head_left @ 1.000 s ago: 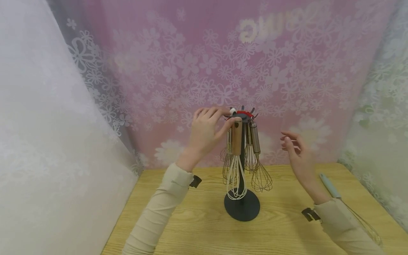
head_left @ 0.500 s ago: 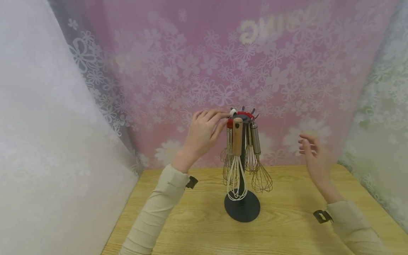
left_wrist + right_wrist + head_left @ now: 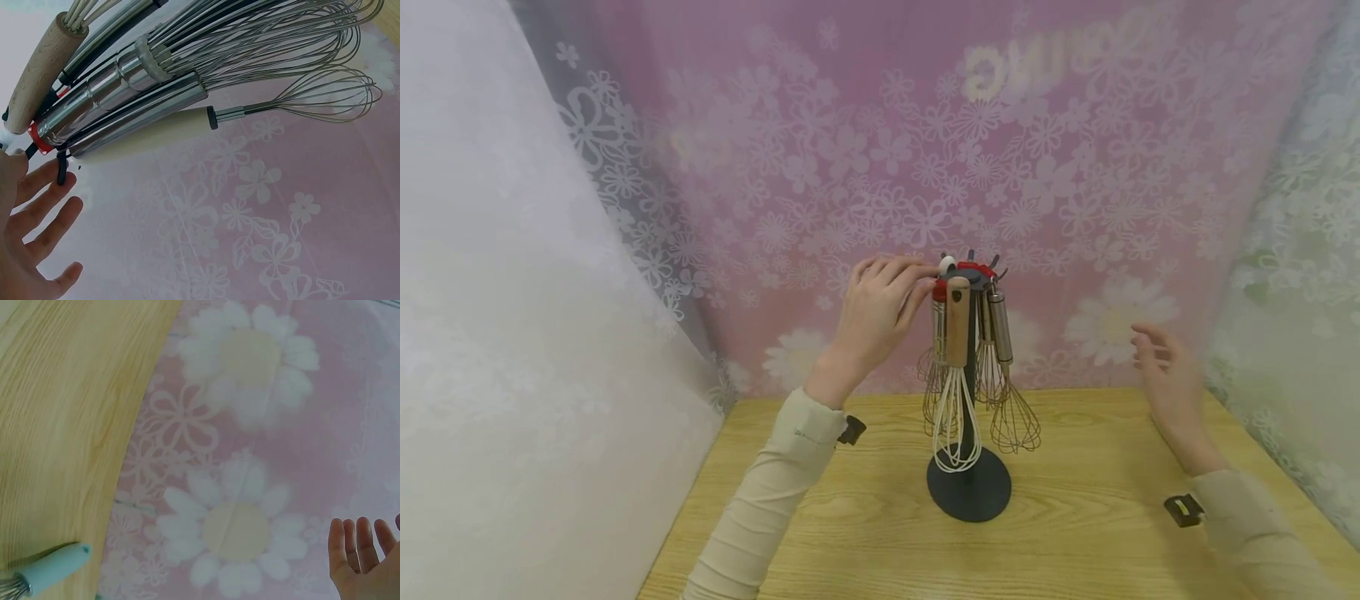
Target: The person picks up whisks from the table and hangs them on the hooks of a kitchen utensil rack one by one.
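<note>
Several whisks hang from a black whisk stand (image 3: 970,487) with hooks around its top. My left hand (image 3: 872,308) is at the left of that top, its thumb and index finger pinching a black hook (image 3: 62,169); the other fingers spread loosely. Beside the fingertips hang a wooden-handled whisk (image 3: 957,325) and a whisk with a red-ended metal handle (image 3: 94,103). Another metal-handled whisk (image 3: 1000,329) hangs on the right. My right hand (image 3: 1172,379) is held to the right of the stand, its fingers loosely bent around nothing.
A whisk with a light blue handle (image 3: 56,569) lies on the wooden table (image 3: 850,517), hidden behind the right arm in the head view. A pink flowered curtain (image 3: 820,167) hangs behind the table, with pale curtains at both sides.
My right hand has moved away from the stand, to the right and slightly down. My left thumb has left the top of the wooden handle and come in beside the index finger.
</note>
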Demonstrator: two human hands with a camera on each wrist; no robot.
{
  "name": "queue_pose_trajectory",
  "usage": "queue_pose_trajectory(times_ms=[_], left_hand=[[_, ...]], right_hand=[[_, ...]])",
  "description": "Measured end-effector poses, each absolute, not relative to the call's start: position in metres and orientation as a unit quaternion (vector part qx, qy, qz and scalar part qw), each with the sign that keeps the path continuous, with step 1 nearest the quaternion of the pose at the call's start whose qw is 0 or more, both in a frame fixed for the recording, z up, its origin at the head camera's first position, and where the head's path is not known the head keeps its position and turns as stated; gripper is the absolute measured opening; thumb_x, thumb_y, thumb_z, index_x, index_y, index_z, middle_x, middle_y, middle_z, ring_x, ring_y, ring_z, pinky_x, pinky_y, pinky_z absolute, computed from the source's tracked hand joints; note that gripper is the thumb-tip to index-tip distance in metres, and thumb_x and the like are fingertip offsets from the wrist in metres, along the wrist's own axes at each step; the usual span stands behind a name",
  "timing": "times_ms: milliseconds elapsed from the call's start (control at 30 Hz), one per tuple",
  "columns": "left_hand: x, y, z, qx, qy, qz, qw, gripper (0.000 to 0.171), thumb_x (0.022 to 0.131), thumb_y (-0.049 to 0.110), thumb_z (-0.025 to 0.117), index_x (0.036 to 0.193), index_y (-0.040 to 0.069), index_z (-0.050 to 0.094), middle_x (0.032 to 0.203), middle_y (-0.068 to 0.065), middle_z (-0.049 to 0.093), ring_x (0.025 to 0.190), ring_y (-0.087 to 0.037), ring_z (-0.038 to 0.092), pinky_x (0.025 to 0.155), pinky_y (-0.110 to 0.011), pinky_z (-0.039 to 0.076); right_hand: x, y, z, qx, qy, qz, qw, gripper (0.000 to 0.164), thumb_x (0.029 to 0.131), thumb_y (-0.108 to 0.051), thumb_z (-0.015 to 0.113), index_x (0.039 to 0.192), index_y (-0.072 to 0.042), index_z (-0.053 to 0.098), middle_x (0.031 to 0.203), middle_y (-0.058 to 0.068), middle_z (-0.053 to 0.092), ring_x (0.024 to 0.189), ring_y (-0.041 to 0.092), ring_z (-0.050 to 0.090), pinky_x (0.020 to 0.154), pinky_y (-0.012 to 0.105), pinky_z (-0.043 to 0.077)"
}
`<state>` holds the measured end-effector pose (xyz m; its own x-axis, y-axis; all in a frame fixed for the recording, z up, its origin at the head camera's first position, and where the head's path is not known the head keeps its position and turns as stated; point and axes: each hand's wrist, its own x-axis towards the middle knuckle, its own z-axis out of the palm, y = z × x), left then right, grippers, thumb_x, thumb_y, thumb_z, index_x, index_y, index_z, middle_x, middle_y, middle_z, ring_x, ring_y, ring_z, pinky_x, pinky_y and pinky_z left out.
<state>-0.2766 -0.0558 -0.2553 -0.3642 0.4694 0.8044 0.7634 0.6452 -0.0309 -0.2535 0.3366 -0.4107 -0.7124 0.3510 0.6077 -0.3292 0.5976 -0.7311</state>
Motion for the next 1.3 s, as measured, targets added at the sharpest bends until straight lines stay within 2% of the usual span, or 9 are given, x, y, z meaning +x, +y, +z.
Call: queue_pose_trajectory(times_ms=[100, 233, 333, 433, 533, 600, 733, 1100, 1300], left_hand=[[-0.276, -0.056, -0.256, -0.381, -0.805, -0.178, 0.42, 0.023, 0.105, 0.026, 0.057, 0.118, 0.016, 0.074, 0.119, 0.0, 0.071, 0.111, -0.022, 0.063, 0.108, -0.045, 0.04], [-0.277, -0.055, -0.256, -0.378, -0.803, -0.175, 0.427, 0.023, 0.105, 0.027, 0.057, 0.117, 0.016, 0.074, 0.118, 0.0, 0.072, 0.109, -0.021, 0.063, 0.109, -0.045, 0.04], [-0.277, -0.055, -0.256, -0.376, -0.802, -0.17, 0.431, 0.024, 0.106, 0.028, 0.056, 0.117, 0.017, 0.074, 0.117, 0.001, 0.072, 0.109, -0.021, 0.064, 0.11, -0.046, 0.039], [-0.277, -0.056, -0.257, -0.374, -0.802, -0.17, 0.434, 0.025, 0.106, 0.029, 0.056, 0.116, 0.017, 0.074, 0.117, 0.001, 0.072, 0.108, -0.02, 0.064, 0.11, -0.046, 0.039], [-0.277, -0.056, -0.257, -0.373, -0.801, -0.171, 0.435, 0.025, 0.105, 0.029, 0.056, 0.116, 0.017, 0.075, 0.117, 0.001, 0.072, 0.108, -0.02, 0.064, 0.11, -0.047, 0.038], [-0.277, -0.055, -0.257, -0.372, -0.802, -0.171, 0.436, 0.025, 0.105, 0.03, 0.056, 0.116, 0.017, 0.075, 0.116, 0.001, 0.072, 0.108, -0.02, 0.063, 0.11, -0.047, 0.038], [-0.276, -0.055, -0.257, -0.369, -0.802, -0.17, 0.437, 0.024, 0.105, 0.03, 0.057, 0.115, 0.017, 0.075, 0.116, 0.001, 0.072, 0.108, -0.019, 0.063, 0.11, -0.049, 0.038], [-0.274, -0.054, -0.256, -0.361, -0.806, -0.168, 0.438, 0.023, 0.104, 0.03, 0.058, 0.113, 0.017, 0.075, 0.115, 0.002, 0.072, 0.107, -0.019, 0.063, 0.11, -0.049, 0.037], [-0.275, -0.054, -0.256, -0.361, -0.8, -0.17, 0.448, 0.024, 0.104, 0.032, 0.059, 0.11, 0.016, 0.075, 0.112, 0.002, 0.073, 0.105, -0.019, 0.063, 0.109, -0.05, 0.039]], right_hand=[[-0.256, 0.346, -0.414, -0.018, -0.823, 0.426, 0.376, 0.034, 0.106, -0.022, 0.054, 0.132, -0.002, 0.064, 0.112, -0.002, 0.071, 0.076, -0.023, 0.05, 0.066, -0.001, 0.04], [-0.26, 0.361, -0.418, -0.04, -0.848, 0.394, 0.353, 0.037, 0.107, -0.024, 0.052, 0.133, -0.001, 0.063, 0.127, 0.031, 0.062, 0.079, -0.025, 0.039, 0.065, 0.003, 0.035], [-0.263, 0.372, -0.423, -0.051, -0.864, 0.375, 0.331, 0.04, 0.107, -0.027, 0.05, 0.134, 0.001, 0.061, 0.128, 0.033, 0.06, 0.086, -0.013, 0.044, 0.067, 0.014, 0.036], [-0.266, 0.381, -0.428, -0.052, -0.876, 0.357, 0.32, 0.042, 0.107, -0.03, 0.049, 0.133, 0.002, 0.06, 0.126, 0.032, 0.061, 0.09, 0.015, 0.056, 0.068, 0.024, 0.038], [-0.267, 0.39, -0.433, -0.04, -0.883, 0.348, 0.312, 0.041, 0.107, -0.026, 0.048, 0.133, 0.004, 0.058, 0.122, 0.034, 0.061, 0.098, 0.044, 0.058, 0.066, 0.027, 0.039], [-0.269, 0.395, -0.437, -0.038, -0.889, 0.34, 0.303, 0.041, 0.107, -0.025, 0.048, 0.133, 0.006, 0.057, 0.12, 0.035, 0.061, 0.099, 0.049, 0.059, 0.064, 0.024, 0.039], [-0.273, 0.405, -0.445, -0.032, -0.905, 0.323, 0.275, 0.041, 0.106, -0.022, 0.049, 0.132, 0.009, 0.055, 0.117, 0.039, 0.06, 0.097, 0.055, 0.06, 0.061, 0.024, 0.042], [-0.276, 0.429, -0.466, -0.004, -0.932, 0.288, 0.22, 0.035, 0.098, -0.009, 0.056, 0.119, 0.018, 0.055, 0.106, 0.043, 0.062, 0.092, 0.058, 0.061, 0.07, 0.057, 0.052], [-0.274, 0.445, -0.473, 0.008, -0.959, 0.259, 0.113, 0.043, 0.1, -0.012, 0.052, 0.122, 0.025, 0.05, 0.109, 0.045, 0.061, 0.095, 0.061, 0.06, 0.075, 0.064, 0.052]])
